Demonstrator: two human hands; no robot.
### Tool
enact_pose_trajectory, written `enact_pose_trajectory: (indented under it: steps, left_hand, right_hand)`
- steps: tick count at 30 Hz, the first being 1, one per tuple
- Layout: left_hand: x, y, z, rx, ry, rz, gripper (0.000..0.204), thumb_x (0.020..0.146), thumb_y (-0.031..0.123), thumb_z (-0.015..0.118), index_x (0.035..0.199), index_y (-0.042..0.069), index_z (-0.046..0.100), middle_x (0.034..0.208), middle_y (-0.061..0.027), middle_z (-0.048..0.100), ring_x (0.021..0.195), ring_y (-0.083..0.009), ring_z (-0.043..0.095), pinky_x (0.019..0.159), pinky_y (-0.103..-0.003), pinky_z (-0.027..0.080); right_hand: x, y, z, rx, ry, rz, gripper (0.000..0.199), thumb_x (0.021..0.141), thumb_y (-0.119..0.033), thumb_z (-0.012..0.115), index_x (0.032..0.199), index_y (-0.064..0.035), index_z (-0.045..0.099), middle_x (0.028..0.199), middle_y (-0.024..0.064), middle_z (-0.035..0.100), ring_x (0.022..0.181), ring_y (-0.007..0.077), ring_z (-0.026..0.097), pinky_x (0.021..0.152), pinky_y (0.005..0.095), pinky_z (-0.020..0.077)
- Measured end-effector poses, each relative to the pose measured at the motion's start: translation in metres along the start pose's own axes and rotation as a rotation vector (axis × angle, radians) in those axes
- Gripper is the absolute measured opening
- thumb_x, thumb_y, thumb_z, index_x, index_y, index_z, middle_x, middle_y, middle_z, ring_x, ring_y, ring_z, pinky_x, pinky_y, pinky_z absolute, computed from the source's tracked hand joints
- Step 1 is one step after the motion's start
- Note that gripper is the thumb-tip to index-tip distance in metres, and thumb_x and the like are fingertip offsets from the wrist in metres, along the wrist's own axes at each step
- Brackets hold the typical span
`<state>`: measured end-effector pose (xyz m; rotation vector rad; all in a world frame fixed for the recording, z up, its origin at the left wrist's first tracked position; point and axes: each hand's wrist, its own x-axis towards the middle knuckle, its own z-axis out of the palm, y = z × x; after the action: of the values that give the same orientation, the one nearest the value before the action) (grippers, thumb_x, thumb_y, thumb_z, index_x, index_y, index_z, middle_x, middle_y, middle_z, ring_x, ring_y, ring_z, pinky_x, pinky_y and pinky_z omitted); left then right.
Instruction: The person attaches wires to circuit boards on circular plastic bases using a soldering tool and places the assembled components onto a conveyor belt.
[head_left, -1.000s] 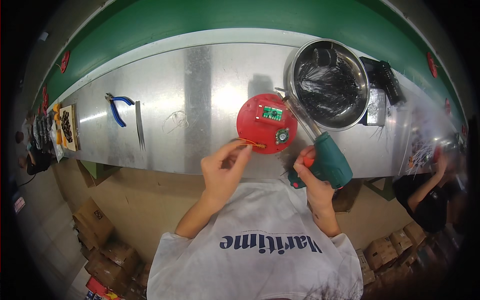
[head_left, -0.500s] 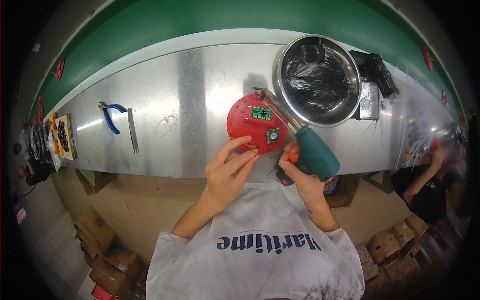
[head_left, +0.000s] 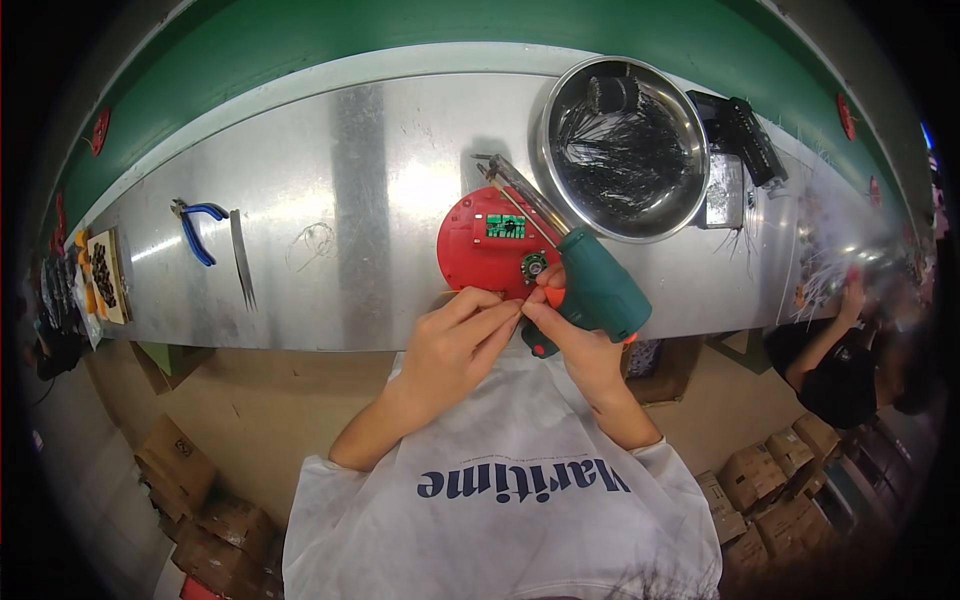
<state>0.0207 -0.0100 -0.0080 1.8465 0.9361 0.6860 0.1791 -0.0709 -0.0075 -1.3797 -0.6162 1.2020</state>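
Fingers [head_left: 470, 304] curling, left hand [head_left: 458, 345] bending by red disc [head_left: 462, 240], cannot tell its hold, right hand [head_left: 582, 348] gripping green tool [head_left: 603, 290], disc lying just past both hands.

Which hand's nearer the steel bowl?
Right. Right hand, holding the green soldering gun, is below the steel bowl in frame; left hand, at the red disc, is farther left.

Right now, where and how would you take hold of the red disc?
Probably the red disc by its bare left rim, from the left, spreading the grip along its curve: it looks flat, and nothing crosses that side. The green circuit board sits on its face, the green tool slants its metal barrel over the right, and left hand and right hand crowd the near edge.
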Motion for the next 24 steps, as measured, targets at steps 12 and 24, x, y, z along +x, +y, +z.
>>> enact_pose_trajectory:
  steps: [12, 24]
  left_hand:
    - [0.002, 0.007, 0.006, -0.212, -0.088, -0.171, 0.014, 0.081, -0.001, 0.068, 0.095, -0.001, 0.067, 0.078, -0.0120, 0.065, 0.058, -0.0220, 0.061, 0.052, -0.028, 0.048]
    - [0.007, 0.002, 0.010, 0.009, 0.015, 0.116, 0.016, 0.078, -0.007, 0.069, 0.094, -0.004, 0.068, 0.081, -0.0128, 0.067, 0.060, -0.0201, 0.063, 0.053, -0.028, 0.049]
  right_hand:
    - [0.003, 0.011, -0.005, 0.188, 0.003, 0.005, 0.031, 0.078, 0.013, 0.066, 0.104, -0.0012, 0.055, 0.104, 0.0088, 0.057, 0.089, 0.0151, 0.060, 0.078, 0.0281, 0.0507]
    - [0.006, 0.004, -0.006, 0.443, 0.025, 0.174, 0.029, 0.080, 0.006, 0.064, 0.105, -0.0018, 0.053, 0.106, 0.0095, 0.054, 0.084, 0.0152, 0.058, 0.066, 0.0254, 0.0447]
